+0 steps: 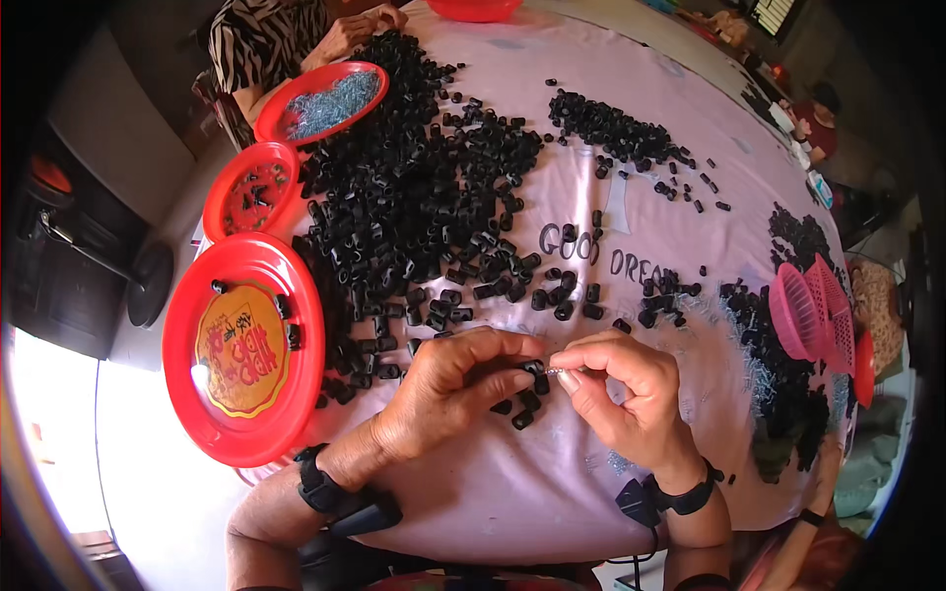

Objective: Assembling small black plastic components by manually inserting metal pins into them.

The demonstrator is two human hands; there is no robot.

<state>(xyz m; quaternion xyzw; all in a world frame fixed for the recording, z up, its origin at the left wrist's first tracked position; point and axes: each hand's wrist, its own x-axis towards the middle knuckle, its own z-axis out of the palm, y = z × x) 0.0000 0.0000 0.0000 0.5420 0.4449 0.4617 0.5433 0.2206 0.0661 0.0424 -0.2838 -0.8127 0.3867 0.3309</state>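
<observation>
Pinching a small black plastic tube piece between thumb and forefinger, the left hand rested on the pale pink cloth that covered the table, its fingers clenched on that piece. The right hand met it from the other side, its thumb and forefinger closed on a short silvery metal pin whose tip touched the end of the black piece. Both wrists wore black straps. A few more loose black pieces lay on the cloth just under the two hands.

Beyond the hands spread a large heap of the same black tube pieces, reaching toward the far edge of the table, with a smaller heap well apart to the right. Left of the big heap stood a large red round plastic plate with a yellow centre, holding only a few black pieces. Behind it sat a smaller red plate, and farther back a red plate of silvery pins. At the right edge of the table lay pink plastic mesh baskets beside another dark pile mixed with pins. Another person in a striped garment sat at the far left end.
</observation>
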